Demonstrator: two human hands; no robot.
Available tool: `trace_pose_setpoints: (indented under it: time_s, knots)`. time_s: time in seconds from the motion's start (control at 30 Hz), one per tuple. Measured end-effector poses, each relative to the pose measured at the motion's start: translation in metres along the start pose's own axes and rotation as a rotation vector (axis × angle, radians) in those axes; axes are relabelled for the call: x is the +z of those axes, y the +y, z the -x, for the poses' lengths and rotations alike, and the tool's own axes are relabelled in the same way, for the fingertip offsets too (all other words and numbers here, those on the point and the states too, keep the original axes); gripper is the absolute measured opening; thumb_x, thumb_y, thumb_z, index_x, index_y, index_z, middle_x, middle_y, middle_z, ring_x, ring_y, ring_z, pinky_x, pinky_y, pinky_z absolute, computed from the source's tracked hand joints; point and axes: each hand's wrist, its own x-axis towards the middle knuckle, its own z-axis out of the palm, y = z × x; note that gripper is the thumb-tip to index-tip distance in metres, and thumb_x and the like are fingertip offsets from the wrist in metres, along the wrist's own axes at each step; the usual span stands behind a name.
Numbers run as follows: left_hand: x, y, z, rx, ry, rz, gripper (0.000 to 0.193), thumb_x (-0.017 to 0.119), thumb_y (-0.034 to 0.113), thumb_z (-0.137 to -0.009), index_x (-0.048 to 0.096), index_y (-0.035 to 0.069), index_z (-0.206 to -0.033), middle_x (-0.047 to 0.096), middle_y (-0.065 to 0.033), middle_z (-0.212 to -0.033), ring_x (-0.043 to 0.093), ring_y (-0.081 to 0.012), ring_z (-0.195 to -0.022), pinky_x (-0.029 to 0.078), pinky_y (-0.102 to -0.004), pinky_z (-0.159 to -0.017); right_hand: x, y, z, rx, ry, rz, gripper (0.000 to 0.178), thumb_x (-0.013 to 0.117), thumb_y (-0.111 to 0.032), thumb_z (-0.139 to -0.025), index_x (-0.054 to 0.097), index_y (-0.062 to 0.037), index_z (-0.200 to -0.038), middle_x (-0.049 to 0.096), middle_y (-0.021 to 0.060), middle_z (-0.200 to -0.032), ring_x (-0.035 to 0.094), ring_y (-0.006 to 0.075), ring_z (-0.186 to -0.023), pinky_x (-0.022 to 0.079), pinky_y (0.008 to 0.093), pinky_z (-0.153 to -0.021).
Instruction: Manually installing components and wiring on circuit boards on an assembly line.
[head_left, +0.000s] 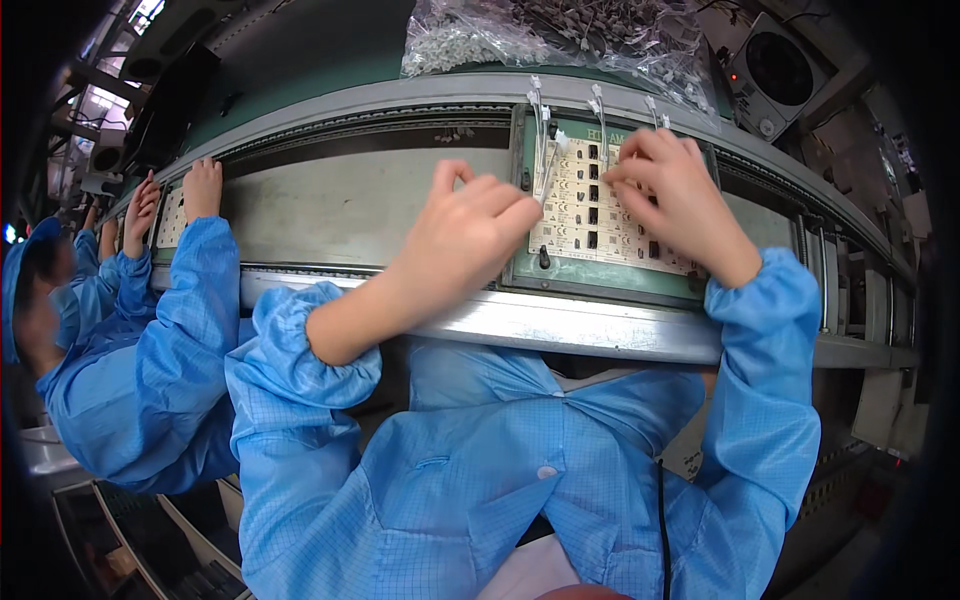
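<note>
A cream circuit board panel (pixel 570 238) with rows of black parts lies in a green fixture (pixel 610 277) in front of me. My left hand (pixel 465 225) is closed and slightly blurred at the panel's left edge. Its fingertips meet the lower ends of some white wires with connectors (pixel 541 150); what they pinch is hidden. Over the panel's right half, my right hand (pixel 670 195) is closed, thumb and fingers pinched on the lower end of a thin white wire (pixel 602 125). Another white connector (pixel 652 104) stands at the fixture's far edge, beyond my right hand.
The fixture sits on a conveyor with a metal front rail (pixel 590 325). Beyond it lies a clear plastic bag (pixel 560 38) of wired connectors. A fan-like device (pixel 778 68) stands at far right. On the left, a co-worker's hands (pixel 203 187) are over another panel (pixel 172 220).
</note>
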Motion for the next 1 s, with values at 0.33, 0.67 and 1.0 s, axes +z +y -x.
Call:
trace_pose_setpoints:
  time_s: [0.33, 0.67, 1.0]
  knots:
    - [0.012, 0.017, 0.006, -0.097, -0.02, -0.041, 0.009, 0.072, 0.013, -0.081, 0.069, 0.012, -0.09, 0.066, 0.0002, -0.089, 0.058, -0.0217, -0.1, 0.035, -0.0477, -0.089, 0.032, 0.123, -0.145, 0.131, 0.306, 0.279, 0.019, 0.058, -0.017, -0.092, 0.071, -0.0103, -0.104, 0.066, 0.011, -0.11, 0.063, 0.0332, -0.107, 0.051, 0.0496, -0.085]
    - [0.011, 0.024, 0.007, -0.286, -0.016, 0.107, 0.015, 0.075, 0.009, -0.072, 0.068, 0.016, -0.083, 0.061, 0.0023, -0.097, 0.055, -0.0237, -0.101, 0.034, -0.0435, -0.086, 0.087, 0.134, -0.221, 0.383, 0.085, 0.387, 0.034, 0.056, -0.019, -0.091, 0.069, -0.0123, -0.122, 0.068, 0.0151, -0.123, 0.065, 0.0341, -0.115, 0.051, 0.0525, -0.095]
    - [0.003, 0.016, 0.024, -0.333, -0.053, 0.089, 0.017, 0.074, 0.008, -0.072, 0.069, 0.017, -0.086, 0.06, 0.0026, -0.097, 0.053, -0.0234, -0.103, 0.032, -0.0415, -0.087, 0.017, 0.085, -0.225, 0.305, -0.358, 0.037, 0.026, 0.065, -0.018, -0.086, 0.065, 0.0052, -0.099, 0.071, 0.0211, -0.092, 0.072, 0.034, -0.082, 0.057, 0.0418, -0.078]
